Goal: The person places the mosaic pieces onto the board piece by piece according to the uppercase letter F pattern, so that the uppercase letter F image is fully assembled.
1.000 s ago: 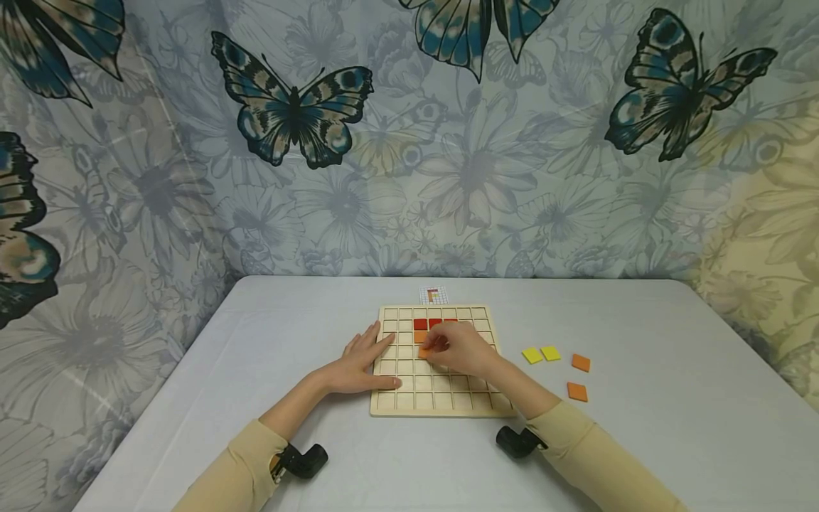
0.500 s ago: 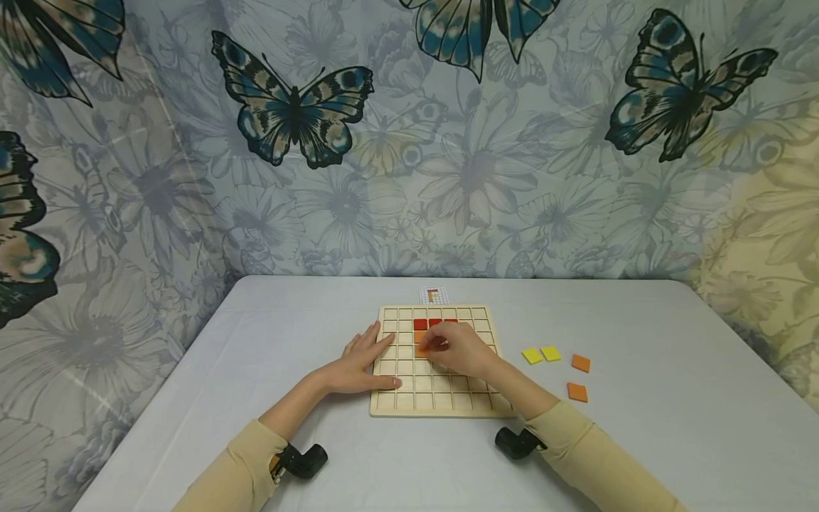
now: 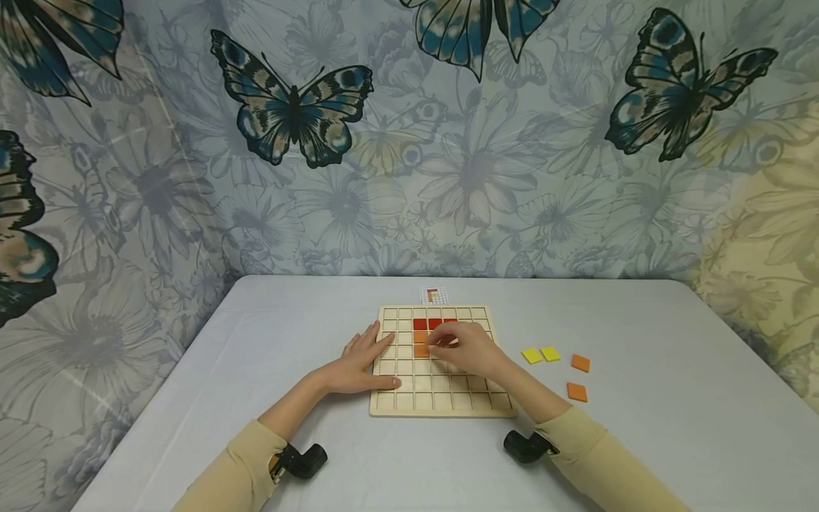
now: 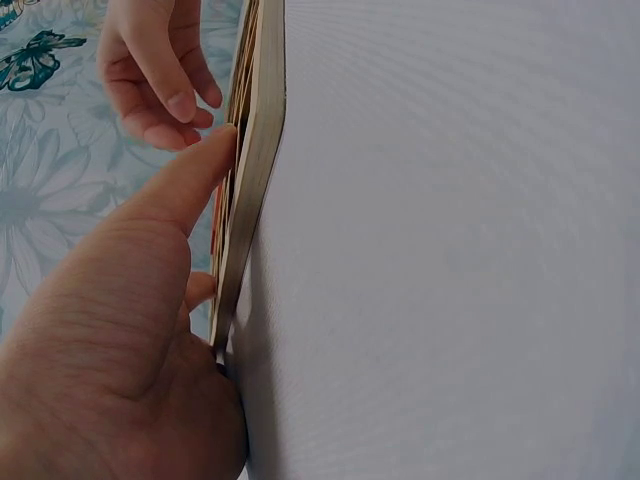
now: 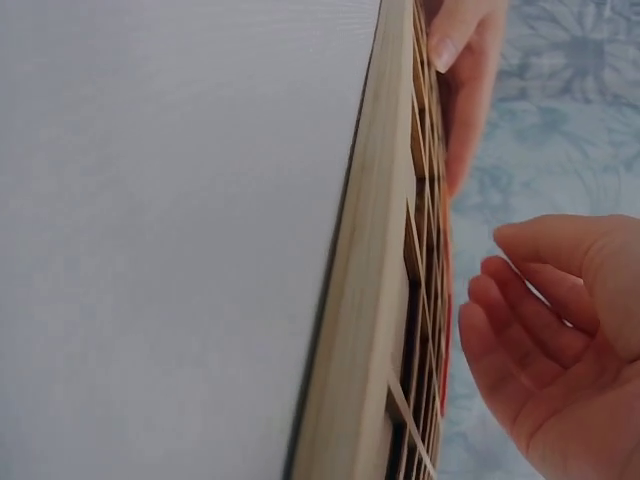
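A wooden grid board (image 3: pixel 441 405) lies on the white table. My left hand (image 3: pixel 358 366) rests over its left edge with the fingers spread and the thumb on the grid. Hovering above the board's middle, my right hand (image 3: pixel 470 348) has loosely bent fingers; the right wrist view shows nothing between thumb and fingertips (image 5: pixel 480 290). Three red tiles (image 3: pixel 420 324) sit in a row near the board's far side, partly behind the right hand. Below the leftmost red one, an orange tile (image 3: pixel 420 337) and a second orange tile (image 3: pixel 421 350) fill two cells in a column.
To the right of the board lie two yellow tiles (image 3: pixel 532 355) and two loose orange tiles (image 3: pixel 577 392). A small card with a printed coloured grid (image 3: pixel 433 295) lies behind the board. A butterfly-patterned backdrop (image 3: pixel 448 178) stands behind the table.
My right hand has let go of the lower orange tile, which now lies flat in its cell, and has drawn back slightly to the right. The left hand has stayed still.
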A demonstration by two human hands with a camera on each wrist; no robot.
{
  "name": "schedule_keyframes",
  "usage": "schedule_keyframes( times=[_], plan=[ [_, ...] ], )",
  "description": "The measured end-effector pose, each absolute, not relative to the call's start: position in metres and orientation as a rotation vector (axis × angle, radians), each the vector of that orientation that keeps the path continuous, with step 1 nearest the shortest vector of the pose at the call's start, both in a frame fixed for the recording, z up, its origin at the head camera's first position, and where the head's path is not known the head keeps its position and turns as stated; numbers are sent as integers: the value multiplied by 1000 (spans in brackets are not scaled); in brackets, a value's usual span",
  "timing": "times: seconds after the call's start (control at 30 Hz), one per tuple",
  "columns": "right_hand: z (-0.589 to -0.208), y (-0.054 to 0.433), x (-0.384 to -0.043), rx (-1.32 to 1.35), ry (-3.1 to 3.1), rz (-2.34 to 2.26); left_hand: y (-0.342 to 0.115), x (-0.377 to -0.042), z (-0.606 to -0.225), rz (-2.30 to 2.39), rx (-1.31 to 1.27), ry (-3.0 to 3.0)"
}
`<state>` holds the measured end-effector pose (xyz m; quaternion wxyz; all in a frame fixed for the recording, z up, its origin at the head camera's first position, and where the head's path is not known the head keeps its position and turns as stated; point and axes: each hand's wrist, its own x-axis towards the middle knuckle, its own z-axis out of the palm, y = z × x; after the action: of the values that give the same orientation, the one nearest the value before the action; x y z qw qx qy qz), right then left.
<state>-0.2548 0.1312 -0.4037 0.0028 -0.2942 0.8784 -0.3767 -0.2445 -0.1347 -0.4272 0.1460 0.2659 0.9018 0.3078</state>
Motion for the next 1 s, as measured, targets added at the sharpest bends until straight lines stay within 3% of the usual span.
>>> schedule_keyframes(
  times=[0.47,1.0],
  plan=[
    [-391,192,-240,-547,2841,-1202,-135,-243,-425,896,742,2580],
    [-392,263,-225,-345,2938,-1113,-134,-244,-426,893,764,2587]
  ],
)
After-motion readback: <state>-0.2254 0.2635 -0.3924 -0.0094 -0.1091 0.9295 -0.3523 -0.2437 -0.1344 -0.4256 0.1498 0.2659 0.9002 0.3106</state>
